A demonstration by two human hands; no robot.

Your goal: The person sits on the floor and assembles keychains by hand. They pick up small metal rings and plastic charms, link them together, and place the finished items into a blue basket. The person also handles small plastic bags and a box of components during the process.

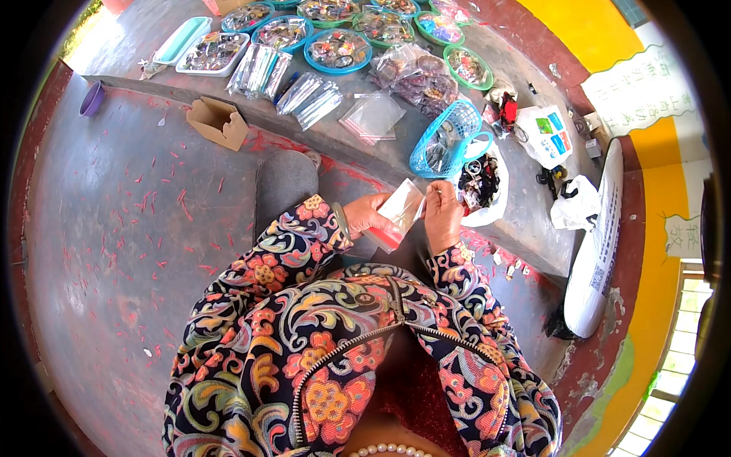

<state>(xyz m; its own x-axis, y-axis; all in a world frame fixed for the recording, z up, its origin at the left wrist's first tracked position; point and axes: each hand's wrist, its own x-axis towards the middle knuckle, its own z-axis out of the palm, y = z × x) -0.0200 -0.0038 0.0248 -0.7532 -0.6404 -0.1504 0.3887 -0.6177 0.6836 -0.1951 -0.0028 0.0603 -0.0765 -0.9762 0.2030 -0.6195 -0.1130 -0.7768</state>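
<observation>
In front of my chest, my left hand (367,216) holds a clear plastic bag (402,204) with a red strip along its lower edge. Thumb and fingers close over the bag's left side. Whether it is one bag or a few together I cannot tell. My right hand (443,217) is closed in a pinch at the bag's upper right edge; its fingertips partly hide what they grip. Just beyond the right hand stand a blue plastic basket (420,161) with clear packets inside and a white bag (496,206) of small dark items.
On the raised concrete ledge lie flat clear bags (373,118), silvery packets (311,100) and a heap of filled bags (417,80). Round blue basins (338,70) of small goods stand behind. A cardboard box (217,122) is at left, a white sack (595,259) at right.
</observation>
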